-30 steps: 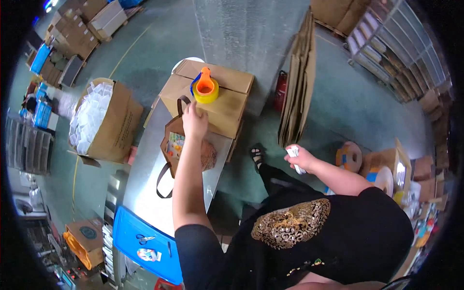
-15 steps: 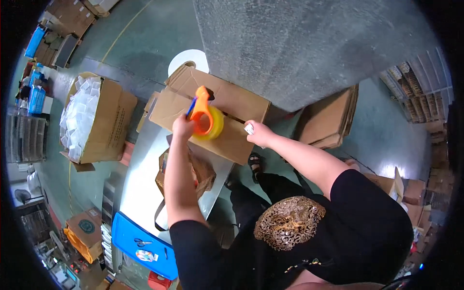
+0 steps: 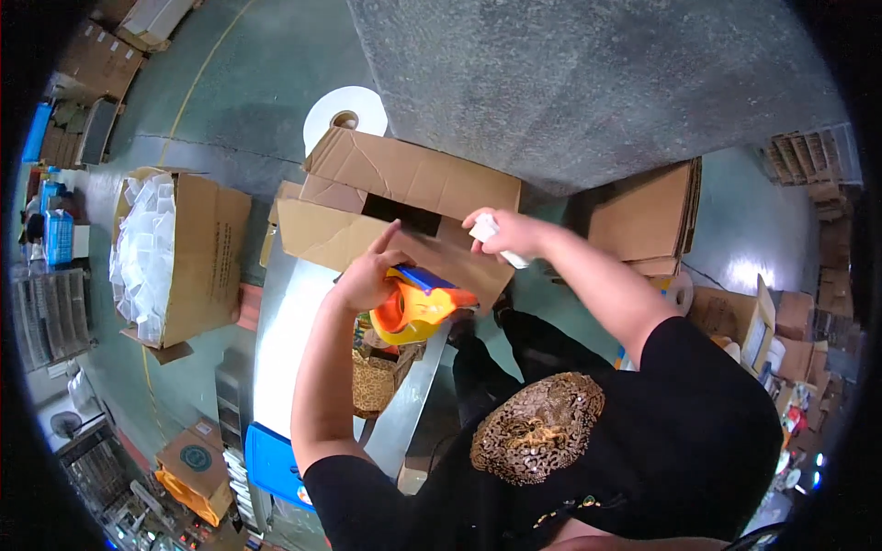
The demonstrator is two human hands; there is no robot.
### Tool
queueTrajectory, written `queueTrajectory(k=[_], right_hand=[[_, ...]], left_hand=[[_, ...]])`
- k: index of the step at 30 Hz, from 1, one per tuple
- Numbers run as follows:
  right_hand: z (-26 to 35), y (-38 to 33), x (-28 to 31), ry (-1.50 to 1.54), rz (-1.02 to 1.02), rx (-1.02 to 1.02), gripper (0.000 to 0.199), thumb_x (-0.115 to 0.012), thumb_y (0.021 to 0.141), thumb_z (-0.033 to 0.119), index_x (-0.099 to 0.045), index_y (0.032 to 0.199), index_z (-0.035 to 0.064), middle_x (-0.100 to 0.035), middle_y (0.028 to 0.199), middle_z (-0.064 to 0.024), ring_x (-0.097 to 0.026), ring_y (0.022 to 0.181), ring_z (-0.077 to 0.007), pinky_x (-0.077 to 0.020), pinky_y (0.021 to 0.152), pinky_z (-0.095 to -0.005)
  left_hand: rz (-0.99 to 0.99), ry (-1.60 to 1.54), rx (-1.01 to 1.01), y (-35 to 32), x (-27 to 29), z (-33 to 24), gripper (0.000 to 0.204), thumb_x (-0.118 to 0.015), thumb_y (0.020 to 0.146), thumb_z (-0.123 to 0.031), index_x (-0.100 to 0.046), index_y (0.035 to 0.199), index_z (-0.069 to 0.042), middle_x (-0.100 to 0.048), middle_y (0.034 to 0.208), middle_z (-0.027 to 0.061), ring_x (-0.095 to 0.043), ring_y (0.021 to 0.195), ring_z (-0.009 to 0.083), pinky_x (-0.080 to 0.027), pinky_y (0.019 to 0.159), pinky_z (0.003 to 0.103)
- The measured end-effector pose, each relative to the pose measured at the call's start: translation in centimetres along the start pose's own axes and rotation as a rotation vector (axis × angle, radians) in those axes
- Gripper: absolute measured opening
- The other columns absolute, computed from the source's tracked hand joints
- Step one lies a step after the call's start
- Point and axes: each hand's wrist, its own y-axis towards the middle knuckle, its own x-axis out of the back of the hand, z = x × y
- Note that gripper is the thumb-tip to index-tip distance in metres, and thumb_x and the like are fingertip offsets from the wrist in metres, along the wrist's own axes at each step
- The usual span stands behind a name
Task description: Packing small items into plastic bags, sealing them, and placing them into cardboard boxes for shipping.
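My left hand (image 3: 366,278) grips an orange tape dispenser (image 3: 439,299) with a blue part and a yellow roll of tape; its index finger points out over the box. In my right hand (image 3: 524,235) is a small white object (image 3: 501,241), its kind unclear. Both hands are at the near side of a cardboard box (image 3: 322,230) standing before me. Its flaps are partly raised, and a dark gap shows between them. Below the dispenser a tan patterned bag (image 3: 375,386) rests on the metal table (image 3: 287,317).
A carton of clear plastic pieces (image 3: 207,248) stands to the left. Beyond the box lie a large white roll (image 3: 363,108) and a tall grey surface (image 3: 588,83). Flattened cardboard (image 3: 638,220) leans at the right. A blue tray (image 3: 273,459) sits at the table's near end.
My left hand has brought the tape dispenser down and nearer, turning it. The box flaps have parted, showing a dark gap. My right hand has shifted slightly right and up with the white object.
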Motion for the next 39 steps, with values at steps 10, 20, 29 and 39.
queueTrajectory(k=[10,20,29,39], right_hand=[[-0.6,2.4,-1.5,0.305,0.001,-0.074,0.044,-0.063,0.070,0.009,-0.047,0.110,0.0062,-0.055,0.071,-0.0022,-0.052,0.052,-0.0112,-0.0449,0.047,-0.0237],[-2.2,17.7,-11.6,-0.549,-0.427,0.223,0.054,-0.053,0.071,0.007,-0.036,0.122,0.0072,-0.049,0.107,-0.0200,-0.050,0.099,-0.0359,-0.0436,0.082,-0.0406],[-0.8,21.4,-10.8,-0.769,-0.028,-0.152,0.043,-0.059,0.069,0.017,-0.051,0.104,-0.0050,-0.056,0.100,-0.0251,-0.057,0.091,-0.0313,-0.0454,0.076,-0.0361],[1.8,-0.3,-2.1,0.253,-0.171,0.460,0.034,-0.048,0.087,0.012,-0.044,0.119,0.0035,-0.056,0.107,-0.0112,-0.055,0.099,-0.0202,-0.0423,0.089,-0.0326]], left_hand=[[0.208,0.119,0.144,-8.4,-0.3,-4.5,0.043,-0.061,0.058,0.004,-0.058,0.098,-0.011,-0.048,0.115,0.0090,-0.052,0.101,0.0299,-0.045,0.084,0.036],[-0.068,-0.003,0.100,-10.0,-1.9,-3.8,0.036,-0.058,0.060,0.005,-0.056,0.094,-0.006,-0.050,0.111,0.0135,-0.052,0.099,0.0327,-0.046,0.082,0.037],[-0.111,-0.008,0.110,-10.2,-2.1,-3.9,0.040,-0.059,0.058,0.006,-0.056,0.096,-0.006,-0.047,0.115,0.0148,-0.051,0.102,0.0334,-0.045,0.084,0.036],[-0.171,-0.197,-0.089,-3.3,-1.3,-2.1,0.049,-0.051,0.056,0.013,-0.057,0.101,-0.005,-0.040,0.125,0.0185,-0.037,0.120,0.0337,-0.036,0.095,0.037]])
